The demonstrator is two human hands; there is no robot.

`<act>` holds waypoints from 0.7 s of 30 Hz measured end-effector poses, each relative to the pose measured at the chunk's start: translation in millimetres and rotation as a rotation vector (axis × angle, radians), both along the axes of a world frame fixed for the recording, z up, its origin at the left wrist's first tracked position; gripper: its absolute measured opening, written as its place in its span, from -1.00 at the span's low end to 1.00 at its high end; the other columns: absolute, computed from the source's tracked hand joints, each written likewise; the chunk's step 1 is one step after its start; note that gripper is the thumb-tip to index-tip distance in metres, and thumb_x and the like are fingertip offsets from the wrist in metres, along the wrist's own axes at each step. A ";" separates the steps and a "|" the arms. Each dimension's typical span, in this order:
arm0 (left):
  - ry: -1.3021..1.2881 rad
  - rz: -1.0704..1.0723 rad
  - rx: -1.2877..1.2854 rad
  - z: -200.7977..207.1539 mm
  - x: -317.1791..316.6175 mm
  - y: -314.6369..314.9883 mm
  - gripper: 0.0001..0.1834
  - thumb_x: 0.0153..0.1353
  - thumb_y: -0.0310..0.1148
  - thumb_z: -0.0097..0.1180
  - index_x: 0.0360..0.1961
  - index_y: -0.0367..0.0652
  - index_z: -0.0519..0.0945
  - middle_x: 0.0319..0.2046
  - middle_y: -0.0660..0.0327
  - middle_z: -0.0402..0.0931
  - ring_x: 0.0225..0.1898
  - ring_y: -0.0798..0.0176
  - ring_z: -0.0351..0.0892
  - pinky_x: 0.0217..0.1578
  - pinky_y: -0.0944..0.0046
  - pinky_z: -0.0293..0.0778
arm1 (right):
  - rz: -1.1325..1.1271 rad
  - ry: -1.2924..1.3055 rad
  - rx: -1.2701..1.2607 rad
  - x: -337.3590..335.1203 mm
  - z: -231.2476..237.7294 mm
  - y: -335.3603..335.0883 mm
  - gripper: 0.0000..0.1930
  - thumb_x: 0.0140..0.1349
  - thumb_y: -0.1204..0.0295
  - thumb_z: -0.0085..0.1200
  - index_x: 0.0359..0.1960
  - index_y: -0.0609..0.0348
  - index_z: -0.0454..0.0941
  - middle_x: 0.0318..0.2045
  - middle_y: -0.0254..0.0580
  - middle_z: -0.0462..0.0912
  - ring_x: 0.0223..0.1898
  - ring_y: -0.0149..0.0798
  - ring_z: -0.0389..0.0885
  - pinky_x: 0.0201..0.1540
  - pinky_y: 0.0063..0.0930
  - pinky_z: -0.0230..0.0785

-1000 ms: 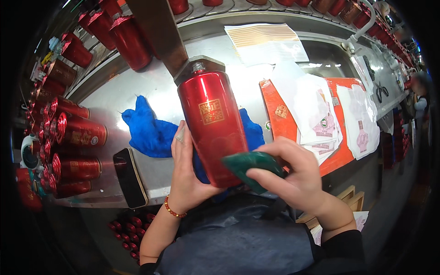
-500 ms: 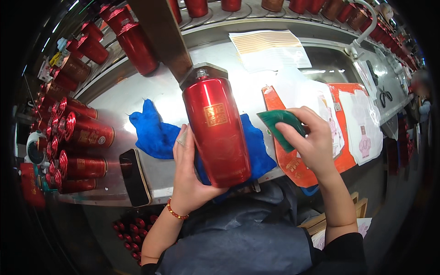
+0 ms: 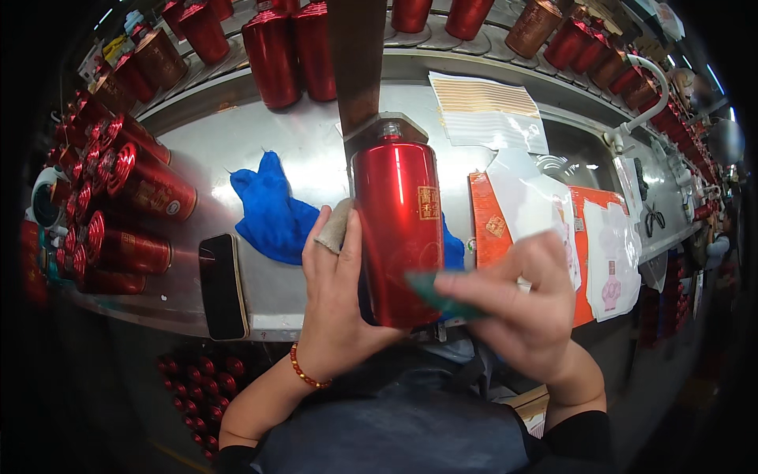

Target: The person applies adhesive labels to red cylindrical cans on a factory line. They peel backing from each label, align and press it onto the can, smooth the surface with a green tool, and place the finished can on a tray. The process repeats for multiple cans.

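A glossy red bottle (image 3: 396, 229) with a gold label stands in front of me, its clear neck up at a dark angular holder (image 3: 403, 126) on a brown bar. My left hand (image 3: 335, 288) grips the bottle along its left side and under its base. Between those fingers sits a small grey-beige piece of cloth (image 3: 335, 227). A green scraper (image 3: 434, 296) is pinched in my right hand (image 3: 529, 304), its blade over the bottle's lower right face. Motion blurs both, so I cannot tell exactly where the blade touches. A blue cloth (image 3: 272, 213) lies left of the bottle.
Several red bottles (image 3: 150, 182) lie stacked at the left, near a black phone (image 3: 223, 286). More line a conveyor (image 3: 474, 46) at the back. Striped sheets (image 3: 488, 110), white paper cutouts (image 3: 612, 261) and an orange-red sheet (image 3: 489, 221) lie right, near scissors (image 3: 654, 220).
My right hand has swung left and brought the scraper from beside the bottle onto its lower face. The bottle has turned, so its gold label now sits near the right edge.
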State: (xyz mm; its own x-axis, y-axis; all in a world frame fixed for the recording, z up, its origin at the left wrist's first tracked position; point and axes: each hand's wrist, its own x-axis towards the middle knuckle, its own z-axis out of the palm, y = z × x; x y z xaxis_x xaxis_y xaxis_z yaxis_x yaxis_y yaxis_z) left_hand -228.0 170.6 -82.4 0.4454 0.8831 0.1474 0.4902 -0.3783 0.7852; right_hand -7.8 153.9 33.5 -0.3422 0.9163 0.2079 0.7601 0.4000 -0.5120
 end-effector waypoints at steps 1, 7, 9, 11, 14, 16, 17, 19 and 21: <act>-0.013 -0.022 0.000 0.7 2.5 0.8 0.42 -0.19 -0.04 0.66 0.58 -0.31 0.00 0.46 -0.23 0.11 0.53 -0.41 -0.10 0.46 -0.25 0.01 | -0.079 -0.043 0.076 2.2 -13.9 1.4 -0.47 -0.15 0.59 0.38 -0.02 -0.07 0.81 -0.38 -0.42 0.55 -0.33 -0.25 0.41 -0.22 -0.35 0.22; -0.057 -0.009 0.026 -2.1 3.2 2.5 0.42 -0.21 -0.06 0.67 0.58 -0.32 0.01 0.35 -0.23 0.22 0.50 -0.37 -0.05 0.45 -0.17 -0.03 | 0.230 0.085 -0.080 -13.6 -13.6 -15.2 -0.54 -0.14 0.50 0.37 -0.07 0.08 0.79 -0.41 -0.37 0.50 -0.36 -0.29 0.46 -0.34 -0.37 0.29; -0.058 0.017 0.014 -1.0 3.7 0.7 0.39 -0.18 -0.08 0.65 0.58 -0.33 0.03 0.21 -0.20 0.33 0.47 -0.35 0.00 0.43 -0.15 0.00 | 0.056 -0.143 0.068 -11.3 -3.4 2.8 -0.54 -0.17 0.49 0.37 -0.09 0.08 0.79 -0.41 -0.36 0.50 -0.37 -0.28 0.45 -0.34 -0.36 0.28; -0.049 0.009 0.026 -0.2 3.3 2.5 0.38 -0.19 -0.09 0.64 0.57 -0.33 0.05 0.16 -0.19 0.37 0.46 -0.35 0.02 0.42 -0.15 0.01 | 0.181 -0.209 0.182 -20.3 -19.4 -1.2 -0.56 -0.14 0.47 0.33 -0.09 0.11 0.78 -0.42 -0.37 0.43 -0.39 -0.30 0.42 -0.39 -0.40 0.23; -0.035 0.026 0.069 -9.0 3.2 1.7 0.28 -0.13 -0.17 0.58 0.56 -0.34 0.09 0.18 -0.20 0.38 0.46 -0.36 0.03 0.44 -0.17 0.01 | 0.344 -0.110 -0.001 -31.6 -10.2 -7.0 -0.57 -0.11 0.47 0.28 -0.09 0.13 0.77 -0.44 -0.38 0.38 -0.40 -0.32 0.40 -0.41 -0.40 0.20; -0.093 0.031 0.001 2.1 4.8 1.0 0.21 -0.05 -0.17 0.54 0.55 -0.33 0.11 0.22 -0.20 0.36 0.48 -0.37 -0.01 0.46 -0.19 0.00 | 0.205 -0.217 0.089 -26.1 -3.1 0.5 -0.58 -0.09 0.45 0.28 -0.09 0.13 0.77 -0.43 -0.37 0.38 -0.40 -0.32 0.40 -0.41 -0.41 0.21; -0.073 0.035 0.005 -1.4 5.2 0.4 0.24 -0.08 -0.15 0.56 0.56 -0.33 0.11 0.25 -0.19 0.34 0.49 -0.36 -0.02 0.46 -0.18 0.00 | 0.132 -0.271 0.133 -24.8 -1.7 2.2 -0.59 -0.08 0.44 0.28 -0.09 0.13 0.77 -0.43 -0.37 0.38 -0.40 -0.33 0.40 -0.41 -0.41 0.21; -0.036 0.031 0.015 -10.8 5.3 -0.2 0.29 -0.12 -0.10 0.61 0.56 -0.32 0.10 0.31 -0.18 0.30 0.50 -0.36 -0.05 0.46 -0.18 0.01 | 0.305 -0.207 0.053 -30.6 -10.8 -8.6 -0.58 -0.08 0.41 0.25 -0.08 0.11 0.77 -0.41 -0.42 0.42 -0.39 -0.32 0.41 -0.36 -0.40 0.24; -0.079 0.007 -0.031 -7.3 2.6 2.0 0.35 -0.18 -0.06 0.64 0.56 -0.31 0.10 0.37 -0.18 0.24 0.51 -0.35 -0.07 0.46 -0.16 0.01 | 0.363 -0.108 -0.137 -24.0 -1.8 -7.9 -0.59 -0.08 0.43 0.28 -0.09 0.10 0.78 -0.40 -0.44 0.45 -0.39 -0.33 0.42 -0.35 -0.40 0.25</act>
State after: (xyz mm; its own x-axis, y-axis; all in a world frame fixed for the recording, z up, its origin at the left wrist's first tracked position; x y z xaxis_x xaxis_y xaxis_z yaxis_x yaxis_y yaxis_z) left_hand -225.4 172.6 -89.7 0.4277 0.8907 0.1542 0.4288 -0.3500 0.8328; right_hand -31.8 146.0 31.7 -0.6619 0.7486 0.0373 0.6344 0.5860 -0.5041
